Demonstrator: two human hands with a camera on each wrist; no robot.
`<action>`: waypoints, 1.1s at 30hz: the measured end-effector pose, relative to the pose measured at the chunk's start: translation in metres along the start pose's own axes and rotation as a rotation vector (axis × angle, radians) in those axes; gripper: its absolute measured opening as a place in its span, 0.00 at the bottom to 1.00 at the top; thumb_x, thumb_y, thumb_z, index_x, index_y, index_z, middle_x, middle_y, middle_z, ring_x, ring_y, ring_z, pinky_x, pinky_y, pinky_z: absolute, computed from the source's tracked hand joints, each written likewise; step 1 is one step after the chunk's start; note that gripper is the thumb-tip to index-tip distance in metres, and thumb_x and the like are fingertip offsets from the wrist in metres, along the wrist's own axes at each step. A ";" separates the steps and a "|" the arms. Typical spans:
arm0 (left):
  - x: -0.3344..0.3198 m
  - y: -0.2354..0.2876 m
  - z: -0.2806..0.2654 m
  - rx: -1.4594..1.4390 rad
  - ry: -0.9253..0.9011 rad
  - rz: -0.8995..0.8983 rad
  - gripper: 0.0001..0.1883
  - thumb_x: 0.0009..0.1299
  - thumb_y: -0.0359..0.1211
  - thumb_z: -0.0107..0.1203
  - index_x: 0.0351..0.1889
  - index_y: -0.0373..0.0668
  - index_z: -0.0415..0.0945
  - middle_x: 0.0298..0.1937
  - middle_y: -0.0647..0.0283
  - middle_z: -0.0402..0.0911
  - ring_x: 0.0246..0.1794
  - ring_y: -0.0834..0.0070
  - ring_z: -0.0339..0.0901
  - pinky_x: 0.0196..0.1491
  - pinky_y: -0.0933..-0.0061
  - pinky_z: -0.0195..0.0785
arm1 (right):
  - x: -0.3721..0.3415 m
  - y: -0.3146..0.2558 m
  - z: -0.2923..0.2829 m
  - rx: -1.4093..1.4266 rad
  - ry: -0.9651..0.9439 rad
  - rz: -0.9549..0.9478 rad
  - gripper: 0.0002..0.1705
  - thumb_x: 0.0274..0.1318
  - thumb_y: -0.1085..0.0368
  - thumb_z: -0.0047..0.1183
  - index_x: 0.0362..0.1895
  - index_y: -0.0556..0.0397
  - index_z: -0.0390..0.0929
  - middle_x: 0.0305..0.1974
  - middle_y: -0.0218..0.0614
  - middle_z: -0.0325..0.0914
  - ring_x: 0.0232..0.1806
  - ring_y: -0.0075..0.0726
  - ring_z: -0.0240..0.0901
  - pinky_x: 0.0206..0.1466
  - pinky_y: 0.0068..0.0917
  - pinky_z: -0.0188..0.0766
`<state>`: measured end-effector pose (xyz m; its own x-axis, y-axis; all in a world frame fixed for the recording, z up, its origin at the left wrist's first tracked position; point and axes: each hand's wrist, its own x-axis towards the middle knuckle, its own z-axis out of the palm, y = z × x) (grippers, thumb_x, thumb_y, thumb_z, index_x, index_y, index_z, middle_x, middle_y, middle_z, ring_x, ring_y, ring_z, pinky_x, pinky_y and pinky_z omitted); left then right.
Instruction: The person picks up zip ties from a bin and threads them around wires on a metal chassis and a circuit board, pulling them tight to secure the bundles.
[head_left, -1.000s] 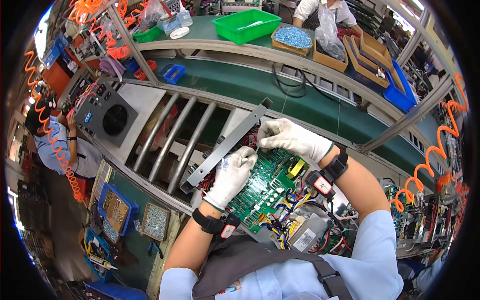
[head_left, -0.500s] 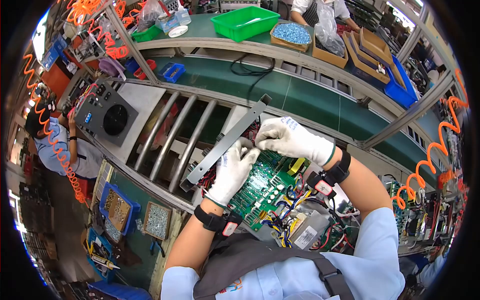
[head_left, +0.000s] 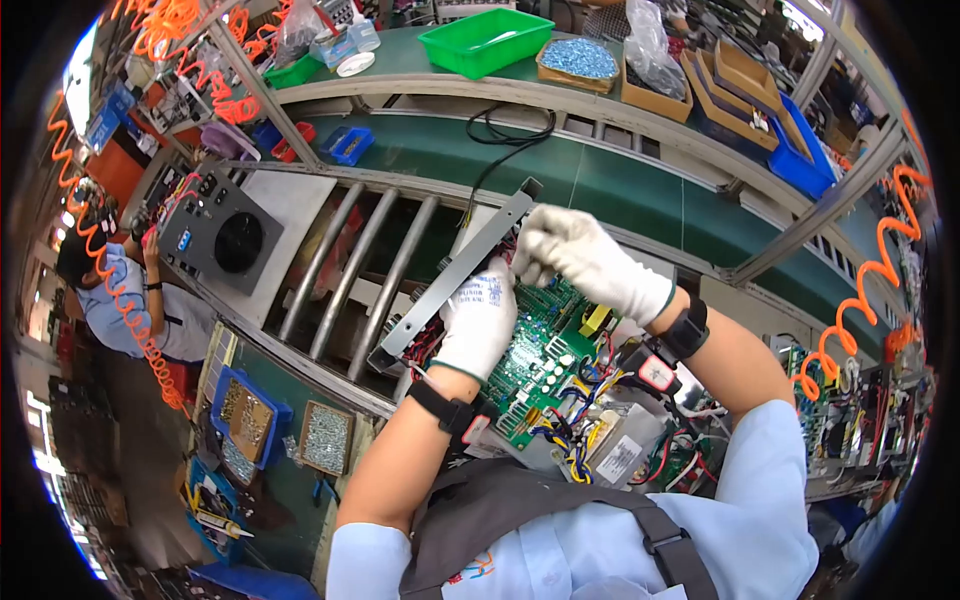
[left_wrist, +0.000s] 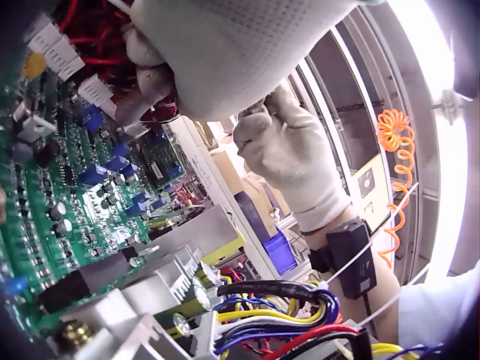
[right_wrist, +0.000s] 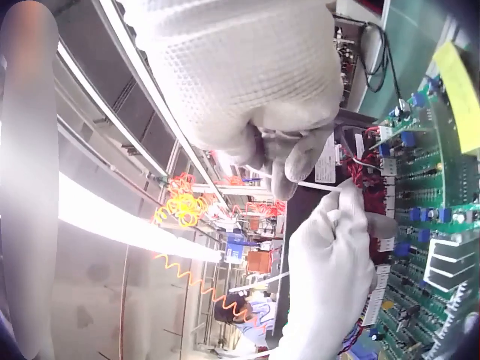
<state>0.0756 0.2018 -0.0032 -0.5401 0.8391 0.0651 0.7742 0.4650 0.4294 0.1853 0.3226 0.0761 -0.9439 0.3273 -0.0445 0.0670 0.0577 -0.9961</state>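
Observation:
My gloved left hand (head_left: 480, 318) is at the inner side of a grey metal panel (head_left: 462, 272), over the edge of a green circuit board (head_left: 540, 352). In the right wrist view its fingers hold a bundle of red wires (right_wrist: 358, 174) beside a row of white connectors (right_wrist: 390, 184). My gloved right hand (head_left: 592, 262) is just above and to the right, its fingers curled. It pinches a thin white strip (right_wrist: 319, 186), like a cable tie, that runs toward the wires at my left fingertips.
Yellow, blue and black cables (head_left: 575, 425) and a labelled metal box (head_left: 618, 452) lie nearest my body. Metal rollers (head_left: 365, 285) are to the left, with a black fan unit (head_left: 225, 235) beyond. A green bin (head_left: 485, 42) stands on the far shelf. Another person works at far left.
My right hand has lifted slightly up and away from the left hand. The left hand has turned and shifted a little right along the panel, its fingers now lower behind the wires.

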 end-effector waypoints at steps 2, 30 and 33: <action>0.007 -0.004 0.007 -0.109 0.156 0.104 0.10 0.70 0.38 0.48 0.37 0.44 0.78 0.30 0.53 0.81 0.31 0.54 0.80 0.33 0.54 0.73 | 0.000 0.014 0.021 0.074 -0.075 -0.068 0.14 0.67 0.56 0.48 0.37 0.55 0.72 0.30 0.32 0.78 0.32 0.22 0.74 0.36 0.20 0.72; -0.101 -0.142 -0.100 0.179 -0.410 0.127 0.22 0.65 0.45 0.58 0.47 0.35 0.77 0.32 0.47 0.80 0.35 0.55 0.80 0.38 0.62 0.69 | -0.367 -0.060 0.132 -0.664 1.272 0.247 0.36 0.58 0.55 0.60 0.63 0.63 0.65 0.58 0.44 0.70 0.60 0.39 0.66 0.63 0.31 0.61; -0.096 -0.141 -0.085 0.223 -0.385 0.128 0.21 0.64 0.47 0.60 0.40 0.36 0.79 0.33 0.48 0.81 0.38 0.51 0.80 0.41 0.59 0.70 | -0.398 -0.015 0.153 -0.760 1.454 0.375 0.49 0.53 0.32 0.48 0.68 0.55 0.60 0.66 0.43 0.61 0.64 0.43 0.62 0.66 0.39 0.61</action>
<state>-0.0099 0.0314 0.0062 -0.3066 0.9179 -0.2521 0.9013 0.3651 0.2331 0.5103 0.0472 0.0973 0.1913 0.9406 0.2805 0.7424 0.0483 -0.6682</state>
